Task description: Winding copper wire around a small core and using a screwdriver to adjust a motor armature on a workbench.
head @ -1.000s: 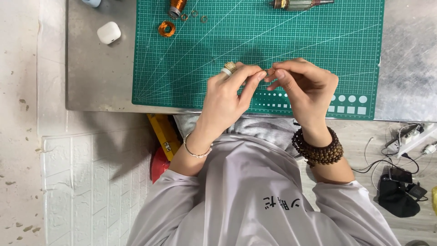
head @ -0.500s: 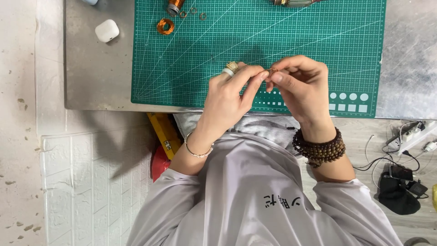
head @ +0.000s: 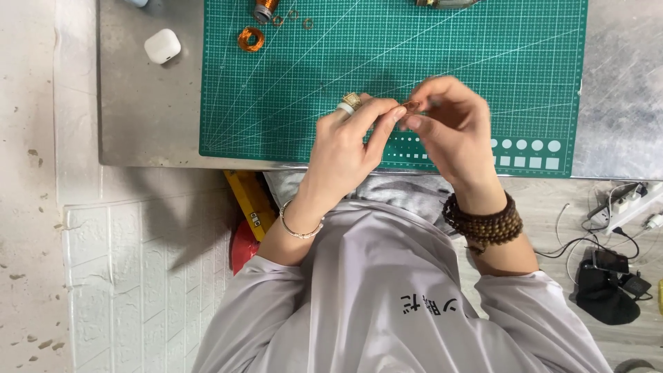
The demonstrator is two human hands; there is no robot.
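Centrally, above the near edge of the green cutting mat, met the left hand and the right hand, fingertips pressed together. Pinched between them a small copper-coloured piece, too tiny to name more closely; clamped on it from both sides, thumb and forefinger of each hand closed. Wore a gold ring on a left finger, a thin bangle on the left wrist, and a coiled string of dark wooden beads on the right wrist.

Farther up the mat, lay a flat orange-copper wire coil, with a small copper spool and a few loose rings just beside it at the top edge. At the top edge too, partly cut off, a metal cylindrical part. Left of the mat, on the bare grey counter, sat a small white rounded case. Below the counter edge, a yellow bar-shaped tool leaned over something red. At right, on the floor, tangled white cables and a power strip beside a black pouch.
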